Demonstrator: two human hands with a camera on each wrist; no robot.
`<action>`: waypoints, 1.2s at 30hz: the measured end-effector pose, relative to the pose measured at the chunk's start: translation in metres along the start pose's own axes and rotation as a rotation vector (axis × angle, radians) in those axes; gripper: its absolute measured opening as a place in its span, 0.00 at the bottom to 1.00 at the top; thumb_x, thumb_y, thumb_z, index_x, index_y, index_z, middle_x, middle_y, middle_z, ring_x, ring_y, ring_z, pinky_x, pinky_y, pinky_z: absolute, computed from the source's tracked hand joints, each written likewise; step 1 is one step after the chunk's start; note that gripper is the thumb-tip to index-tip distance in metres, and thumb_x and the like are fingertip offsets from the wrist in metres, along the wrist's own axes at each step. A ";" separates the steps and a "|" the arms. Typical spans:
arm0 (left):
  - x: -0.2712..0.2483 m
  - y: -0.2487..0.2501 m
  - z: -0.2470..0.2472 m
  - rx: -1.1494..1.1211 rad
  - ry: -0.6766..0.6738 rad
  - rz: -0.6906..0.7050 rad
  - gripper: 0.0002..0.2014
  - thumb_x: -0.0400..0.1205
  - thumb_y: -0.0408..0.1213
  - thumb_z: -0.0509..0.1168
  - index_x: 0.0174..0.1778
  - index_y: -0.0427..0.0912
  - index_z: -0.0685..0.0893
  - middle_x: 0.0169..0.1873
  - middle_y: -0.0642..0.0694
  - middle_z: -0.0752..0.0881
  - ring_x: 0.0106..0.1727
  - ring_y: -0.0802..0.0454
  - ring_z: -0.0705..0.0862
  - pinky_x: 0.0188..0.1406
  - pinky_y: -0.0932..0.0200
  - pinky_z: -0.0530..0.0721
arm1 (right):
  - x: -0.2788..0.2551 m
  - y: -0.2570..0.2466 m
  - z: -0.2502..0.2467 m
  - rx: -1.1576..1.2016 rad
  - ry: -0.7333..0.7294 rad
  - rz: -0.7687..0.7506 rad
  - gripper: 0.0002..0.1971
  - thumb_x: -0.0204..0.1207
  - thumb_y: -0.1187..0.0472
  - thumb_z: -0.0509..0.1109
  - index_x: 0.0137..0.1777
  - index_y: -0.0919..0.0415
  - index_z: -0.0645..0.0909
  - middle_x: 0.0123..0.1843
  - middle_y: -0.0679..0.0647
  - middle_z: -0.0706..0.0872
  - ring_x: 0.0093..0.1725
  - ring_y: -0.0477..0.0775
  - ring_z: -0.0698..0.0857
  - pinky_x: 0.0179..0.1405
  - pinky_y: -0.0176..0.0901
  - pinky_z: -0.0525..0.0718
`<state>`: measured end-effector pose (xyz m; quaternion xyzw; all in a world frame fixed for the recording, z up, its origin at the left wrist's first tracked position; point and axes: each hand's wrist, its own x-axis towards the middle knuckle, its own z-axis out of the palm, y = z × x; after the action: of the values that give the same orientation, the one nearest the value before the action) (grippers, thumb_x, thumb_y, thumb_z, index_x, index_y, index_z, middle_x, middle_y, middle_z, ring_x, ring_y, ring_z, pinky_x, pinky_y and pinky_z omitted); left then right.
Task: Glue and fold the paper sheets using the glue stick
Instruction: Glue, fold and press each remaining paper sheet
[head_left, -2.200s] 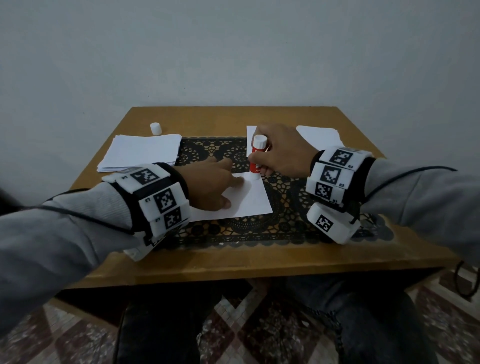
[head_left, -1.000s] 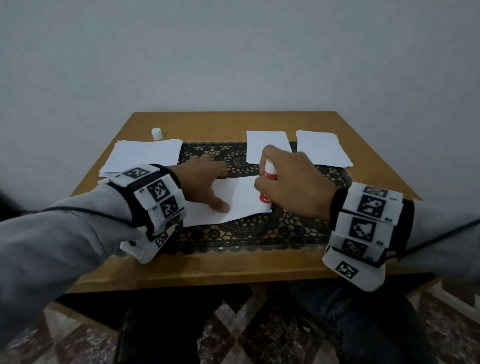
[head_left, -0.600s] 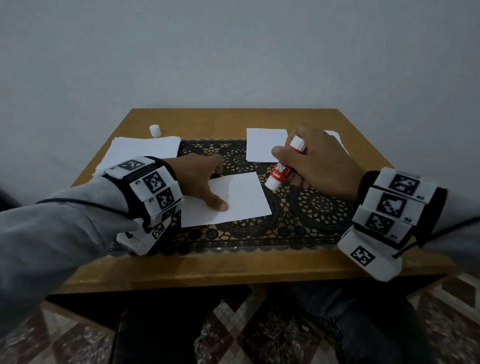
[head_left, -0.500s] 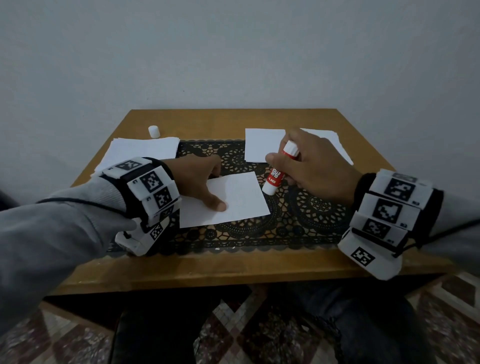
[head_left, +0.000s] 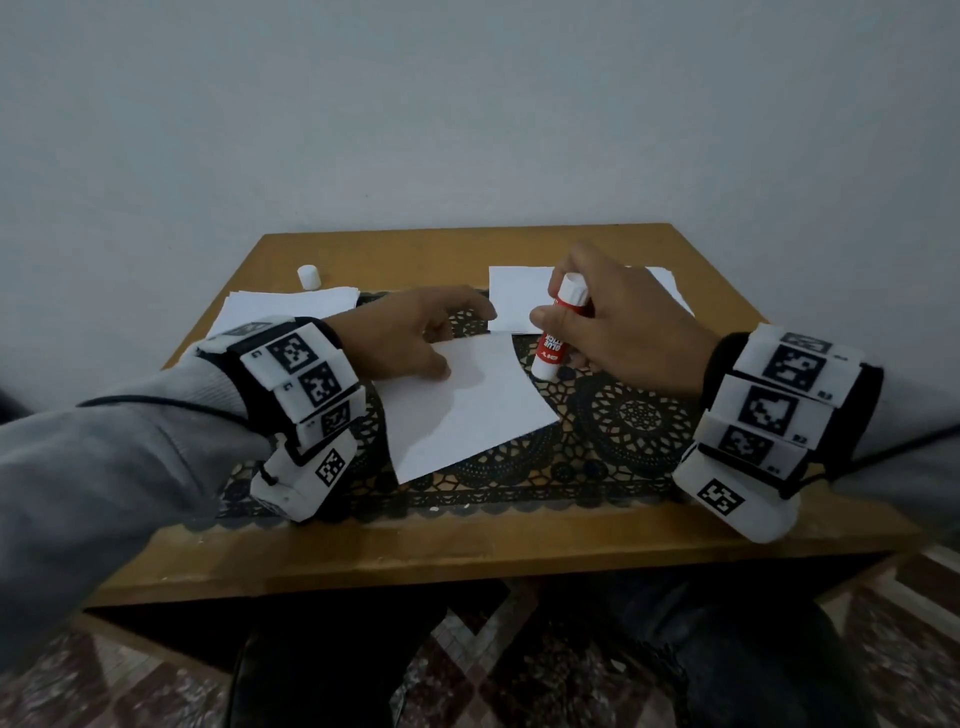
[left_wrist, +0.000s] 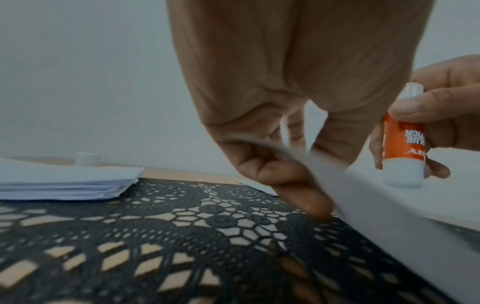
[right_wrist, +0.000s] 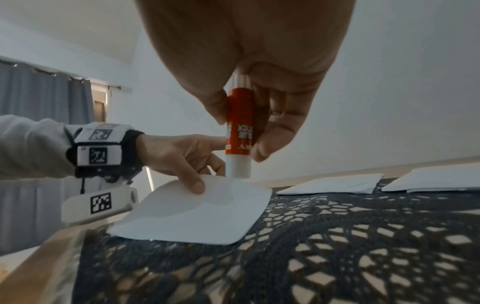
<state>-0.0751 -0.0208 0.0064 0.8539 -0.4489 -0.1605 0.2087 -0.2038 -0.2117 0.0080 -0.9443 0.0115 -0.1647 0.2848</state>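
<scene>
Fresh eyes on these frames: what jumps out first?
The red-and-white glue stick, held tip-down in the right hand at mid-table, just off the sheet's far right corner. Next, the white sheet on the black lace mat, its far left part pinched by the left hand and lifting in the wrist views. A paper stack and small white cap sit far left.

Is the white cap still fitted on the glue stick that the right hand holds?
No: the white cap stands alone near the table's far left corner, behind the stack of paper, while the right hand holds the glue stick.
</scene>
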 end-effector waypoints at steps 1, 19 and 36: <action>-0.001 -0.002 -0.001 -0.037 0.030 0.005 0.28 0.75 0.26 0.69 0.68 0.56 0.76 0.44 0.48 0.82 0.41 0.53 0.80 0.39 0.58 0.81 | 0.001 0.000 -0.001 0.023 0.013 0.009 0.13 0.81 0.51 0.67 0.55 0.60 0.72 0.39 0.53 0.86 0.36 0.54 0.87 0.35 0.48 0.84; -0.010 0.002 0.027 0.295 -0.066 -0.294 0.21 0.75 0.47 0.73 0.61 0.50 0.76 0.58 0.45 0.80 0.51 0.49 0.75 0.49 0.57 0.76 | 0.054 -0.006 0.036 -0.091 -0.109 0.041 0.20 0.80 0.48 0.69 0.58 0.61 0.66 0.48 0.59 0.84 0.36 0.53 0.83 0.33 0.46 0.80; -0.010 0.006 0.024 0.403 -0.166 -0.237 0.35 0.79 0.56 0.66 0.81 0.60 0.61 0.73 0.44 0.73 0.73 0.45 0.65 0.63 0.54 0.70 | 0.058 -0.011 0.058 -0.155 -0.170 0.018 0.14 0.83 0.54 0.64 0.56 0.57 0.62 0.48 0.60 0.84 0.44 0.60 0.84 0.35 0.46 0.79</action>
<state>-0.0959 -0.0207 -0.0102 0.9089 -0.3842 -0.1606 -0.0235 -0.1312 -0.1781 -0.0137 -0.9738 0.0083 -0.0802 0.2125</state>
